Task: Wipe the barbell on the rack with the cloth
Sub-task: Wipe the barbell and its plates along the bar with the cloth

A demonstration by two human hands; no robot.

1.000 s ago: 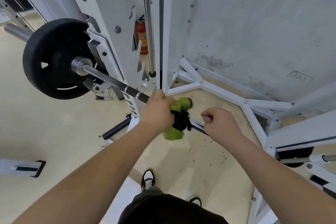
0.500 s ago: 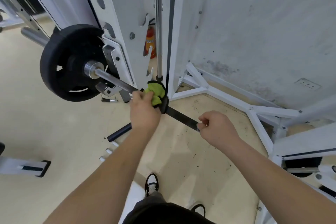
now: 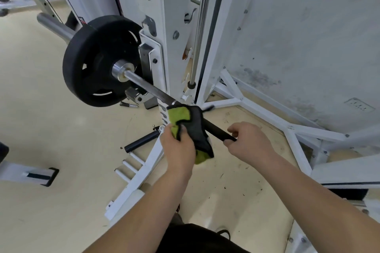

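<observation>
The barbell (image 3: 148, 87) rests on the white rack (image 3: 156, 51), running from a black weight plate (image 3: 96, 61) at upper left down toward me. A green and black cloth (image 3: 191, 123) is draped over the bar near the rack upright. My left hand (image 3: 177, 146) grips the cloth's lower edge just below the bar. Further along the shaft to the right, my right hand (image 3: 249, 141) is closed around its dark section. The stretch of bar under the cloth is hidden.
A chrome guide rod (image 3: 198, 26) stands behind the rack upright. White frame legs (image 3: 257, 109) spread over the beige floor along a stained wall. A black roller and several storage pegs (image 3: 131, 162) sit low on the left. My shoe and dark shorts show below.
My left hand has slid the cloth back down the bar toward my right hand, and the cloth has opened out over the shaft. The view has shifted left and closer. My right hand keeps its grip.
</observation>
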